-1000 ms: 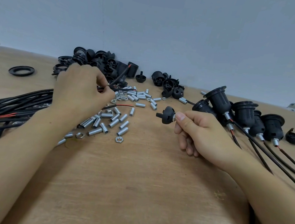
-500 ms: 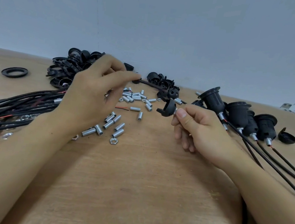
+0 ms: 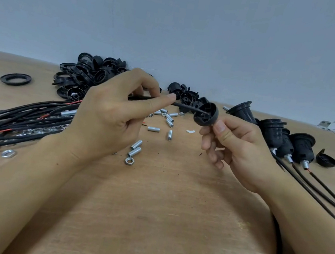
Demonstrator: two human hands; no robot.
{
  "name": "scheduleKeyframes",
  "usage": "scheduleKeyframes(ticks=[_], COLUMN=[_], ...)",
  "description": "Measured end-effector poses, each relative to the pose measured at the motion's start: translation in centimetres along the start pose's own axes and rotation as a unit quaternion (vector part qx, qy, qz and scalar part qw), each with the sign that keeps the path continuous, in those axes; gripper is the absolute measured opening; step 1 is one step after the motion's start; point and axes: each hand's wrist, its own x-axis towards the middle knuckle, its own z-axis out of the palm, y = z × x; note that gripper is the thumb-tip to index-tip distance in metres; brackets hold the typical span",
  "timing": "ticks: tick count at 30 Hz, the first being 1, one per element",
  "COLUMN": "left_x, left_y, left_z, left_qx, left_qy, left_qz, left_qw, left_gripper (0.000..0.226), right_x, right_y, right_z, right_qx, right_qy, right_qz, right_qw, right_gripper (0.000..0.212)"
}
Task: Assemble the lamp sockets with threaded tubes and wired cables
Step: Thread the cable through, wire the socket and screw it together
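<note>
Left hand (image 3: 107, 116) pinches a black cable (image 3: 186, 107) between thumb and forefinger, its tip inside the socket cap (image 3: 205, 116) gripped by the right hand (image 3: 236, 149), both raised above the table (image 3: 161, 212). Threaded tubes (image 3: 135, 147) and a nut (image 3: 129, 161) lie loose between and below the hands. A cable bundle (image 3: 13, 118) sits left of the left hand; assembled sockets (image 3: 301, 145) stand right of the right hand.

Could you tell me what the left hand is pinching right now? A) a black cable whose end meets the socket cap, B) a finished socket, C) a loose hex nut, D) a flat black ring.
A: the left hand pinches a black cable whose tip reaches the socket cap held by the right hand.
</note>
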Motion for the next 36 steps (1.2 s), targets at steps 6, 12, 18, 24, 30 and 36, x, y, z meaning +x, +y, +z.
scheduleKeyframes(ticks=[6,12,18,24,30,36], left_x=[0.0,0.1,0.0,-0.1,-0.1,-0.4], left_y=[0.0,0.1,0.3,0.9,1.0,1.3], left_z=[-0.2,-0.2,-0.2,-0.1,-0.3,0.2], left_qx=[-0.011,-0.048,-0.115,-0.165,-0.189,-0.175], left_qy=[-0.001,-0.042,-0.073,-0.042,-0.039,-0.071], left_qz=[0.008,-0.013,-0.024,-0.102,-0.12,-0.136], left_qw=[1.0,0.998,0.99,0.98,0.974,0.972], left_gripper=[0.047,0.042,0.027,0.029,0.02,0.033], right_x=[-0.2,-0.2,-0.4,-0.6,-0.5,-0.7], right_y=[-0.1,-0.2,-0.3,-0.7,-1.0,-1.0], right_z=[0.2,0.4,0.6,0.5,0.9,1.0], right_qx=[-0.004,-0.102,-0.244,-0.231,-0.162,-0.331], right_qy=[-0.006,0.044,0.079,0.034,0.026,0.036], right_qz=[0.01,-0.028,-0.13,-0.083,-0.062,-0.146], right_qw=[1.0,0.993,0.958,0.969,0.985,0.931], right_gripper=[0.027,0.019,0.018,0.025,0.018,0.019])
